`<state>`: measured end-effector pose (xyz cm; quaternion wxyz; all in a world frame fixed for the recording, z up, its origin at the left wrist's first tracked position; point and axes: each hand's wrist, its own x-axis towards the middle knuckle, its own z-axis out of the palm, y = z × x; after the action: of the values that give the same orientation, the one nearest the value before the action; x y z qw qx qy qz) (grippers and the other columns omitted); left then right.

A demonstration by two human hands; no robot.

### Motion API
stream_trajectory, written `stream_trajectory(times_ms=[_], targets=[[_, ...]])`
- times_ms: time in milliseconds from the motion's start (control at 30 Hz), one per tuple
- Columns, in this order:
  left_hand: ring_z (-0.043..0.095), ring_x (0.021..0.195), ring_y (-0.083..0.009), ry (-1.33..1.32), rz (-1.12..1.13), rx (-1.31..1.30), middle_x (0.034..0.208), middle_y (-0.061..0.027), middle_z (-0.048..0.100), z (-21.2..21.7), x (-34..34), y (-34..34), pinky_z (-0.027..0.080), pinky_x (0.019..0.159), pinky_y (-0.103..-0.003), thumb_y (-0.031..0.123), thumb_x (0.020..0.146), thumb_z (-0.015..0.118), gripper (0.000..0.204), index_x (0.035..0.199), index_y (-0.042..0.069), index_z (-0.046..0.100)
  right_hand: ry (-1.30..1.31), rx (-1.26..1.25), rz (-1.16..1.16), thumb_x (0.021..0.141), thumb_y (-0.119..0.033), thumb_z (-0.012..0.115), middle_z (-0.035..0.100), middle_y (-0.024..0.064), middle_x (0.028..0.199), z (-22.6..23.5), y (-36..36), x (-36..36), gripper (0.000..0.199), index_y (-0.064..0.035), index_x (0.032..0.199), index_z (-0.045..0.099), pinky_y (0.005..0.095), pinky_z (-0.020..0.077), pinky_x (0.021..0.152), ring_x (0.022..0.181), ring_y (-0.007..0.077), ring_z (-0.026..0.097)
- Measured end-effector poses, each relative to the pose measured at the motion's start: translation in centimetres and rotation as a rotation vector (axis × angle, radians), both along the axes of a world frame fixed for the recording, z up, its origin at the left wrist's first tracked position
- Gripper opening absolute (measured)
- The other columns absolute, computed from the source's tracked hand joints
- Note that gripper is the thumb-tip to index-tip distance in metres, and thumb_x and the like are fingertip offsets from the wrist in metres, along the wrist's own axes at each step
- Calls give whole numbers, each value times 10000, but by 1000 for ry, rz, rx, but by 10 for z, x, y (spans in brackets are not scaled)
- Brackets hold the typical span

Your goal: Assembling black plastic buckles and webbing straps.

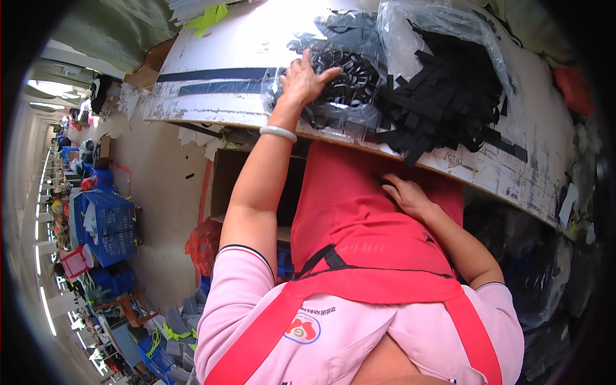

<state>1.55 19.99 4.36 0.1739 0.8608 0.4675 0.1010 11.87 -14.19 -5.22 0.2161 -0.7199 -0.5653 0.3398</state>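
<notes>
My left hand (pixel 301 78) reaches over a clear plastic bag of shiny black plastic buckles (pixel 351 78), at its left side. Thumb and forefinger are spread apart, and nothing shows between them. To the right of the buckles lies a heap of short black webbing strips (pixel 443 90), spilling from another clear plastic bag (pixel 497 48). My right hand (pixel 410 197) is low over the lap of my red apron (pixel 340 192), just below the table edge. Its fingers are bent together around something small and dark that I cannot make out.
The white, worn table (pixel 218 109) has dark bands (pixel 212 76) along its left part. Beneath it stands an open cardboard box (pixel 224 176), with a red plastic bag (pixel 204 247) beside it. Blue crates (pixel 109 228) are on the floor at left. Clear plastic bags (pixel 539 276) crowd the right.
</notes>
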Motion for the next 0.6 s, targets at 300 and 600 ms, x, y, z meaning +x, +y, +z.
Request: stream_trajectory(times_ms=[300,600], targets=[[585,1017,-359,-253,-212,95,1085,-193,596,-19,22,-32,478,872,-419,305,802,713,342,1061,85,681,55,114,58,956,-276,515,655,179,948,-1,2,3,254,-58,1034,621,446,498,760,901,376,622],[574,578,-133,-1027,320,-982,715,0,622,-19,16,28,440,443,-296,211,796,762,183,899,78,690,117,334,141,898,-203,599,649,122,928,29,10,-18,179,-46,970,649,390,515,776,888,309,627]])
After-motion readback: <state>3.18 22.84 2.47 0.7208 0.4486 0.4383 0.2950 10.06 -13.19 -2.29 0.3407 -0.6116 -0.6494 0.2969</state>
